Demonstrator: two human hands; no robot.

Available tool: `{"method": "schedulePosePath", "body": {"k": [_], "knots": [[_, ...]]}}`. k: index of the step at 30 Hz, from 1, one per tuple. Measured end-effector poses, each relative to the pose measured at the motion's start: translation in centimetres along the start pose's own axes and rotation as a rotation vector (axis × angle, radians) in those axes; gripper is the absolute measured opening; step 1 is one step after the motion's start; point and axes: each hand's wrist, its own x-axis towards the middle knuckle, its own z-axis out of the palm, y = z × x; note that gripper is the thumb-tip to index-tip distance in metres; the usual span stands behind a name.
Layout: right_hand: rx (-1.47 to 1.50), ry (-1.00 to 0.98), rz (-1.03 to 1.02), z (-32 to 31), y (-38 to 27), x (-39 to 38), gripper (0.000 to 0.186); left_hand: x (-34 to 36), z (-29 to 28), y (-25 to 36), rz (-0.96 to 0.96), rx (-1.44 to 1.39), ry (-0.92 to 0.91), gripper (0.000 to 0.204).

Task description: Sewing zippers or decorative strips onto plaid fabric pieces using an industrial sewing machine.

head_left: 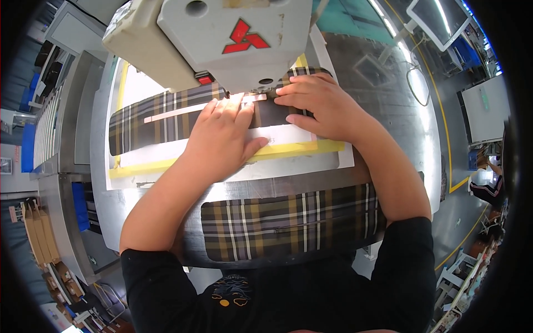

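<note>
A plaid fabric panel (147, 133) with a pale pink strip (172, 114) across it lies on a white sheet (288, 161) edged in yellow tape, beneath the sewing machine head. My left hand (222, 133) rests flat over the strip with fingers apart, its thumb on the white sheet. My right hand (325, 108) is to the right, fingers spread on the fabric beside the strip's right end; the tips are near the machine's foot, which is partly hidden. Nearer my body, a second plaid panel (239, 227) with a dark slit lies between my forearms.
The large sewing machine (189, 28) overhangs the metal table (400, 161). A screen (436, 19) is at the upper right. Metal cabinets (72, 222) with blue bins stand at left, cardboard pieces (39, 233) beyond them. Another person (488, 186) is at the far right.
</note>
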Motion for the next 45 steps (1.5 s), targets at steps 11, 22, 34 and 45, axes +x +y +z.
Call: {"method": "schedulePosePath", "body": {"k": [11,22,34,45], "knots": [[-0.022,-0.002,-0.031,0.4,0.1,0.2,0.037,-0.3,-0.4,-0.1,-0.031,0.051,-0.047,0.069],[-0.031,0.052,-0.006,0.5,0.5,0.3,0.039,0.8,-0.2,-1.4,-0.006,0.005,-0.006,0.066],[-0.046,0.040,0.033,-0.5,1.0,0.1,0.039,1.2,-0.4,-1.0,-0.027,-0.056,-0.044,0.069],[0.016,0.051,0.023,-0.8,1.5,-0.4,0.043,-4.7,-3.8,3.6,0.073,-0.178,-0.255,0.101]]}}
